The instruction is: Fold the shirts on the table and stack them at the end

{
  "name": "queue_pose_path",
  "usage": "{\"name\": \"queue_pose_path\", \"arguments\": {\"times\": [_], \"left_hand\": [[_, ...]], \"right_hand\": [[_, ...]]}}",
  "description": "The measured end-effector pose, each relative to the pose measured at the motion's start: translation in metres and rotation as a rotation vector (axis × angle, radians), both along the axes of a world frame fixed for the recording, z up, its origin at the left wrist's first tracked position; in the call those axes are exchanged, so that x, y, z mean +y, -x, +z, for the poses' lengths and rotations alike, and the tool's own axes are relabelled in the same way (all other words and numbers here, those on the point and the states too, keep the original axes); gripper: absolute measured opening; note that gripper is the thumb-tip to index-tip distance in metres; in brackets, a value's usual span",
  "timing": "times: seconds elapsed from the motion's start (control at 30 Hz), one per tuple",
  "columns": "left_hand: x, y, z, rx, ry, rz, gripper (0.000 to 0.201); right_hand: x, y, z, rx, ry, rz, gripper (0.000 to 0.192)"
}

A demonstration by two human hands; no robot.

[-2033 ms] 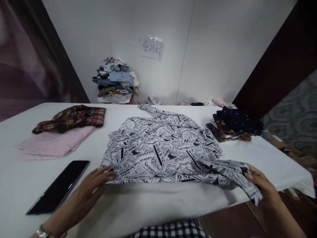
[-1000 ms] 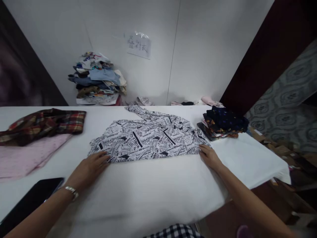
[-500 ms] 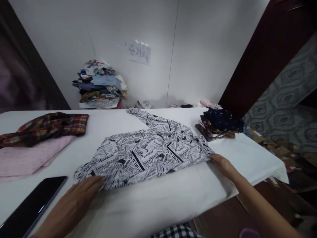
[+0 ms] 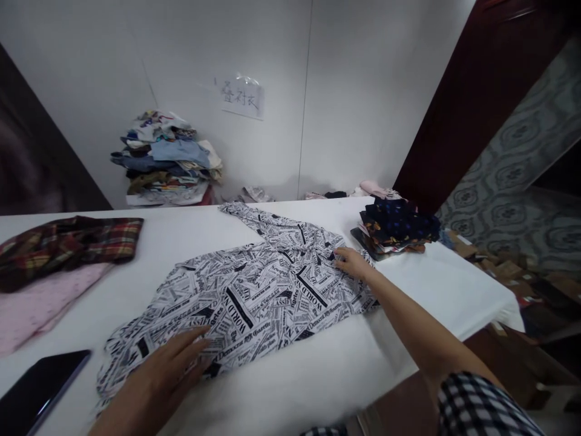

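Note:
A white shirt with black newspaper print (image 4: 267,297) lies spread on the white table, one sleeve stretched toward the back. Over its near left part is my left hand (image 4: 166,372), open, fingers extended and slightly apart; whether every finger touches the cloth is unclear. My right hand (image 4: 354,264) reaches across to the shirt's upper right side. Its fingertips rest on the fabric, a little apart, with no clear grip on it. A dark phone (image 4: 43,390) lies to the left of my left hand.
A plaid shirt (image 4: 109,236) and pink cloth (image 4: 54,297) lie at left. A tall clothes pile (image 4: 172,154) stands at the back left, a folded stack (image 4: 397,224) at the right. Paper with writing (image 4: 242,97) hangs on the wall. Cardboard boxes (image 4: 512,272) sit beyond the table's right edge.
My right hand has left the shirt's near right corner and moved up and inward onto the fabric. My left hand has shifted right over the shirt. The view has turned slightly.

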State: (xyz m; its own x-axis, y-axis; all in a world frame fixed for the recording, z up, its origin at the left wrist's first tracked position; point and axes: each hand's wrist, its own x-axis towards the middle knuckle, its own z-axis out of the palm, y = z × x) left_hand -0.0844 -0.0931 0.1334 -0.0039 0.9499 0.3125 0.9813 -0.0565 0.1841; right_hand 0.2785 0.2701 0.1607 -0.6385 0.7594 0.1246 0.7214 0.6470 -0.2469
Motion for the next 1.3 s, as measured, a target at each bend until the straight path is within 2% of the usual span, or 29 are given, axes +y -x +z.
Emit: {"name": "queue_pose_path", "arguments": {"times": [0.13,0.23,0.33,0.47,0.57,0.63,0.7,0.77,0.83,0.87,0.93,0.97,1.03,1.1,1.17,1.3], "left_hand": [[0.007,-0.019,0.001,-0.003,0.032,-0.023,0.036],[0.012,-0.03,0.009,-0.091,0.044,-0.021,0.032],[0.025,-0.048,0.026,-0.296,0.071,-0.042,0.029],[0.053,-0.081,0.053,-0.73,0.161,-0.062,0.032],[0.074,-0.109,0.071,-1.17,0.261,-0.061,0.043],[0.084,-0.124,0.078,-1.513,0.261,-0.096,0.051],[0.088,-0.135,0.081,-1.826,0.239,-0.138,0.053],[0.085,-0.138,0.08,-2.027,0.29,-0.093,0.046],[0.079,-0.134,0.075,-2.099,0.354,0.092,0.031],[0.076,-0.13,0.072,-2.099,0.365,0.221,0.023],[0.071,-0.12,0.068,-2.047,0.301,0.45,0.014],[0.07,-0.115,0.068,-2.008,0.243,0.518,0.011],[0.071,-0.107,0.073,-1.933,0.126,0.559,0.007],[0.076,-0.102,0.086,-1.888,0.047,0.508,0.005],[0.082,-0.099,0.106,-1.884,0.018,0.424,0.007],[0.089,-0.084,0.152,-1.919,-0.018,0.234,0.012]], "right_hand": [[0.02,0.026,-0.012,-0.08,0.001,-0.044,0.028],[0.027,0.031,-0.002,-0.106,-0.009,-0.106,0.023],[0.024,0.034,0.029,-0.089,-0.055,-0.171,0.026],[-0.003,0.039,0.091,-0.014,-0.173,-0.188,0.029],[-0.051,0.051,0.124,0.177,-0.247,-0.041,0.026],[-0.094,0.065,0.128,0.336,-0.202,0.11,0.023],[-0.138,0.079,0.118,0.434,-0.067,0.286,0.02],[-0.176,0.089,0.097,0.462,0.1,0.573,0.017],[-0.197,0.088,0.071,0.542,0.197,0.737,0.018],[-0.2,0.082,0.058,0.608,0.208,0.736,0.019],[-0.192,0.064,0.032,0.736,0.176,0.586,0.02],[-0.181,0.052,0.021,0.761,0.145,0.481,0.02],[-0.153,0.028,0.002,0.707,0.072,0.273,0.022],[-0.121,0.008,-0.012,0.569,-0.018,0.101,0.031],[-0.092,-0.003,-0.021,0.423,-0.084,-0.017,0.044],[-0.054,-0.006,-0.026,0.17,-0.129,-0.056,0.06]]}}
